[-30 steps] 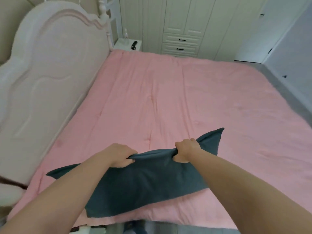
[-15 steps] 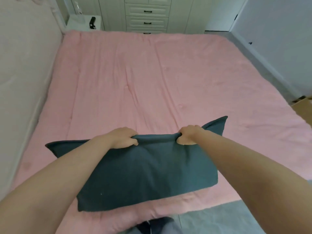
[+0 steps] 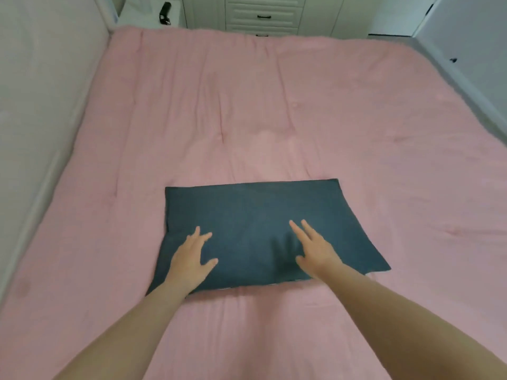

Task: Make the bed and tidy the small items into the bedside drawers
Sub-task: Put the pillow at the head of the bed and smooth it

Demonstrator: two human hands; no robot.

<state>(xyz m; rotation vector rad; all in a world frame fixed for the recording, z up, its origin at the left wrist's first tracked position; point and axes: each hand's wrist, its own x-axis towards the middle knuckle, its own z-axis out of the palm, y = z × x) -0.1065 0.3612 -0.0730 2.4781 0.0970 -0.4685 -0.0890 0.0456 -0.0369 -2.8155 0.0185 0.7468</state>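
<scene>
Left hand (image 3: 192, 257) and right hand (image 3: 315, 249) flat with fingers spread on the pillow's (image 3: 263, 215) near half, gripping nothing, pillow lying flat near the bed's (image 3: 274, 111) near edge, nightstand (image 3: 149, 13) beyond the far-left corner, drawers (image 3: 263, 15) behind

my left grip (image 3: 192, 256) covers the near left corner of the dark pillow (image 3: 258, 223), and my right grip (image 3: 315, 250) hides part of its near edge. far beyond both grips, the bedside table (image 3: 145, 12) and the drawers (image 3: 263, 15) are cut off by the top edge. the small black thing (image 3: 165, 12) on that table is too small to tell.
</scene>
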